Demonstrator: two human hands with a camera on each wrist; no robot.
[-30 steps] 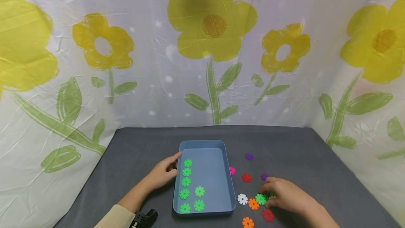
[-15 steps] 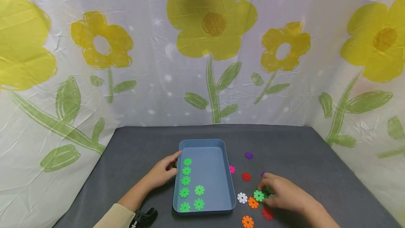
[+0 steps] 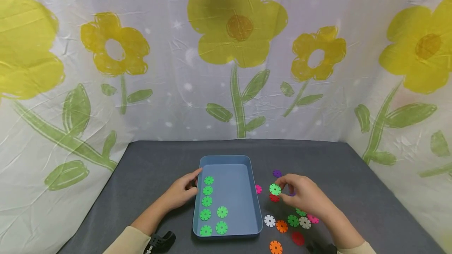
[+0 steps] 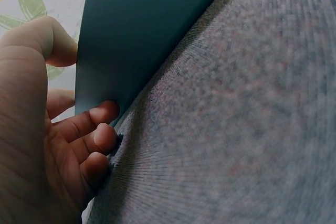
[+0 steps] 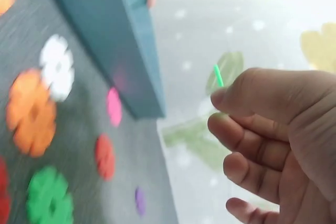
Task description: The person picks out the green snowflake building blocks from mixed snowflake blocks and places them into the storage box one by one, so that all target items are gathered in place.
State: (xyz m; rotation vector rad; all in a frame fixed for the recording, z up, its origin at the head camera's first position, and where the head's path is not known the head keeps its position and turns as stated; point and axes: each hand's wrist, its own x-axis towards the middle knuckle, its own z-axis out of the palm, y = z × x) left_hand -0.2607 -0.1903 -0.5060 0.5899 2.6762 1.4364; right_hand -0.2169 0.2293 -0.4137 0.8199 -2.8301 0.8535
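Observation:
My left hand (image 3: 180, 192) holds the left wall of a blue tray (image 3: 236, 191), thumb and index finger at the rim. In the left wrist view the other fingers are curled against the tray's outer wall (image 4: 136, 30). Inside the tray lie several green notched discs (image 3: 206, 201), one column along the left wall and a shorter one beside it. Right of the tray, my right hand (image 3: 305, 195) pinches a green notched disc (image 3: 275, 189) between thumb and index finger, raised off the table. It shows edge-on as a thin green strip (image 5: 219, 75) in the right wrist view.
Loose discs lie right of the tray: white (image 3: 270, 220), orange (image 3: 281, 226), green (image 3: 293, 220), red (image 3: 298, 238), purple (image 3: 277, 173) and pink (image 3: 259, 189). The dark grey table (image 3: 169, 156) ends at a flowered curtain (image 3: 169, 69).
My right hand has lifted a green disc from the cluster and carried it up and left, uncovering green, white and pink discs. My left hand stays at the tray.

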